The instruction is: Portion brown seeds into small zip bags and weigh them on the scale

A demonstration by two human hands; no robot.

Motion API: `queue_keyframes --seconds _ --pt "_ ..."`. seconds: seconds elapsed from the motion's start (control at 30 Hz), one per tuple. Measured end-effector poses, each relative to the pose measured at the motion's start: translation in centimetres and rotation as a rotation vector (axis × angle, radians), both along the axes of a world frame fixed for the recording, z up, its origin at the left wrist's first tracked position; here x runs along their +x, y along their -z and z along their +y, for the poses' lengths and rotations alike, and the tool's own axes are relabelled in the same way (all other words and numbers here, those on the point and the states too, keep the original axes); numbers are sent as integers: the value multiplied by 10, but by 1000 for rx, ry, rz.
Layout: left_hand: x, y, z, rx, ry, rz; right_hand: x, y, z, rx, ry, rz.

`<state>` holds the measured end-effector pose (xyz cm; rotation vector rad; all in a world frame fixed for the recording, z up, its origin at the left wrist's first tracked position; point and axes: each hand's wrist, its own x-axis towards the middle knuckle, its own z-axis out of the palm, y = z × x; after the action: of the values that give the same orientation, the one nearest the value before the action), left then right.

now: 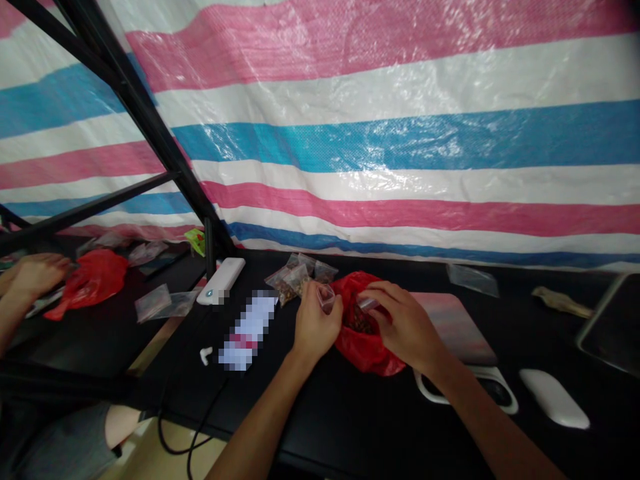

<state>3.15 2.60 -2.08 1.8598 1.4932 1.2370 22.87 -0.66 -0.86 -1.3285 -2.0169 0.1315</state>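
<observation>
My left hand (315,327) pinches a small clear plastic bag (326,297), its mouth spread apart. Just to the right, a red plastic bag (367,357) lies open on the black table, with small brown pieces (362,322) inside. Over its opening, my right hand (410,330) grips a small, shiny, pale scoop-like object (369,304); its exact kind is unclear. Behind my left hand sit several small clear bags (295,279), at least some holding brownish pieces.
A white power bank (221,281), a blurred-out phone (249,331) and a white earbud (205,356) lie left. A pinkish flat case (453,327), white mouse-shaped object (554,398) and clear bag (473,279) lie right. Beyond the black frame (150,127), another person's hand (37,275) works beside a red bag (103,277).
</observation>
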Motion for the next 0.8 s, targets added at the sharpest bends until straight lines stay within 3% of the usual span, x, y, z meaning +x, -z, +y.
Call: queue_keyframes --seconds 0.13,0.3,0.37,0.6,0.8 --pt "-9 -3 -1 -208 60 34 6 1 1 -160 -77 -42" --pt "-15 -7 -7 -377 393 -129 7 -5 -4 -254 -140 -51" --pt "-13 -5 -9 -394 443 -207 7 -6 -5 -253 -155 -48" --pt "-1 3 -2 -429 367 -562 6 -8 -7 -305 -173 -12" --pt "-4 0 3 -505 276 -598 2 -4 -5 -326 -127 -7"
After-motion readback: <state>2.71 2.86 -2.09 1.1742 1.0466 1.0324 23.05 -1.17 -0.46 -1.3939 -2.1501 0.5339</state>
